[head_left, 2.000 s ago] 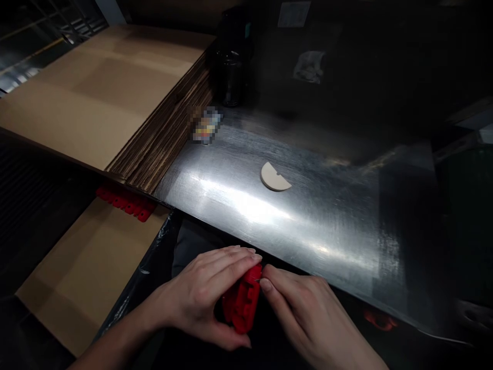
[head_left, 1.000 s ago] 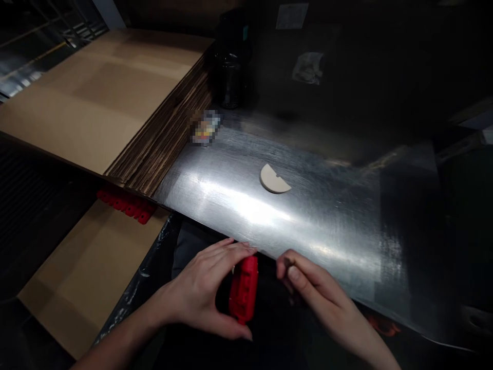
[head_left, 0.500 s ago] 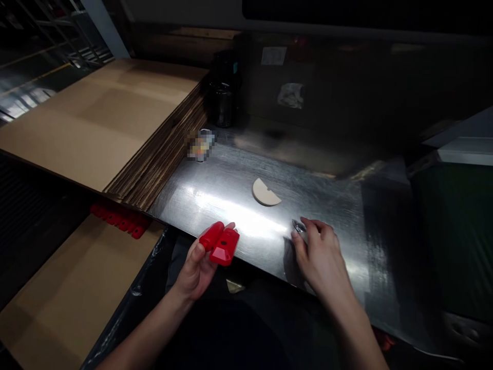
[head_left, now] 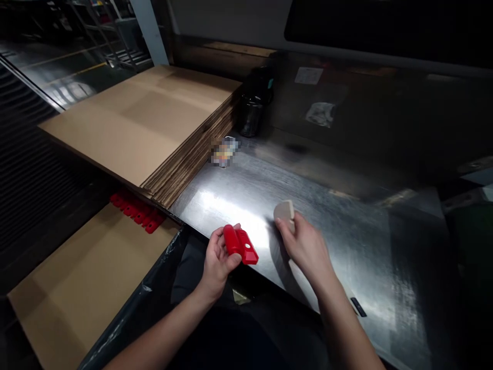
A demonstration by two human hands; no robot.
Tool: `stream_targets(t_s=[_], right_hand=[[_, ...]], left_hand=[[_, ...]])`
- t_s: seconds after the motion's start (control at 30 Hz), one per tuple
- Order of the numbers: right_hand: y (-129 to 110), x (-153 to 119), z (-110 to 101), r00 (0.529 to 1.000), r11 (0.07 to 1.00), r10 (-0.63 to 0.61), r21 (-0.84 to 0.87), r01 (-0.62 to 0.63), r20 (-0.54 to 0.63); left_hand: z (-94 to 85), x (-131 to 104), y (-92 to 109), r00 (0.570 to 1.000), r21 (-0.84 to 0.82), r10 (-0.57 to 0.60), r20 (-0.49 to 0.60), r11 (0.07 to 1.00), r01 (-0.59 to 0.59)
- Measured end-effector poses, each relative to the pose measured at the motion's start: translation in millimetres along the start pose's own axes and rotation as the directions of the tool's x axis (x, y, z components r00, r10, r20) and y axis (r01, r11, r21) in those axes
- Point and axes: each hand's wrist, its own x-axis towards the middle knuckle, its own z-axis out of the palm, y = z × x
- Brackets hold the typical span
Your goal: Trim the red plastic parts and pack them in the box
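Observation:
My left hand (head_left: 220,262) is closed round a glossy red plastic piece (head_left: 243,245), held just above the front edge of the metal table. The piece has a rounded part on one side and a flat, angular part with a light spot on the other. Over the tabletop, my right hand (head_left: 308,246) pinches a pale beige half-disc (head_left: 284,213), which stands tilted between thumb and fingers. Beside my right forearm lies a small dark object (head_left: 358,307) with a pale edge, partly hidden by the arm.
Flat cardboard sheets (head_left: 150,118) are stacked at the left of the metal table (head_left: 331,226). Several red pieces (head_left: 134,211) lie on lower cardboard (head_left: 88,288). A black bottle-like object (head_left: 251,115) and a blurred-out item (head_left: 224,152) stand behind.
The half-disc has left the tabletop and is in my right hand. That hand no longer holds the small metal-tipped tool. My left hand has turned the red piece slightly; the view has shifted.

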Motion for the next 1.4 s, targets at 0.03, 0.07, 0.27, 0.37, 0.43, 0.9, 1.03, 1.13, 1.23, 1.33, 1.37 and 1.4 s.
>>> stream_targets(t_s=[0.03, 0.07, 0.27, 0.37, 0.43, 0.9, 1.03, 1.13, 1.23, 1.33, 1.37, 1.4], right_hand=[[-1, -18, -1, 0.999, 0.998, 0.010, 0.060, -0.012, 0.038], [-3, -36, 0, 0.997, 0.992, 0.009, 0.127, -0.019, 0.081], [-14, -96, 26, 0.999, 0.976, -0.031, 0.218, 0.022, 0.038], [-13, -97, 35, 1.000, 0.979, 0.005, 0.202, -0.001, -0.020], [-10, -97, 38, 1.000, 0.970, -0.001, 0.241, 0.006, -0.021], [-8, -104, 41, 0.988, 0.926, 0.132, 0.347, -0.150, 0.077], [-8, -100, 38, 0.983, 0.929, 0.167, 0.321, -0.182, 0.076], [-8, -99, 37, 0.984, 0.932, 0.142, 0.320, -0.168, 0.102], [-8, -98, 35, 0.984, 0.935, 0.145, 0.310, -0.172, 0.107], [-10, -99, 34, 0.985, 0.937, 0.140, 0.306, -0.166, 0.104], [-12, -100, 34, 0.985, 0.938, 0.133, 0.307, -0.160, 0.109], [-13, -101, 35, 0.986, 0.938, 0.129, 0.308, -0.157, 0.109]], left_hand=[[0.4, -1, -1, 1.000, 0.016, 0.003, 0.002, 1.000, -0.003], [0.9, -1, -2, 1.000, 0.034, 0.003, 0.004, 0.999, -0.003], [7.2, -5, -6, 0.999, 0.189, 0.032, 0.018, 0.981, -0.035], [11.5, -6, -7, 0.998, 0.266, 0.060, 0.017, 0.962, -0.063], [13.4, -6, -7, 0.997, 0.300, 0.075, 0.026, 0.951, -0.080], [4.4, -5, -17, 0.982, 0.382, 0.164, 0.090, 0.905, -0.186], [3.6, -4, -17, 0.982, 0.386, 0.163, 0.097, 0.903, -0.188], [1.7, -4, -17, 0.983, 0.374, 0.146, 0.109, 0.910, -0.177], [-0.7, -4, -16, 0.986, 0.361, 0.129, 0.110, 0.918, -0.161], [-1.9, -3, -13, 0.990, 0.352, 0.096, 0.101, 0.927, -0.126], [-1.8, -2, -12, 0.991, 0.349, 0.085, 0.098, 0.930, -0.115], [-1.4, -2, -11, 0.992, 0.346, 0.077, 0.095, 0.932, -0.106]])
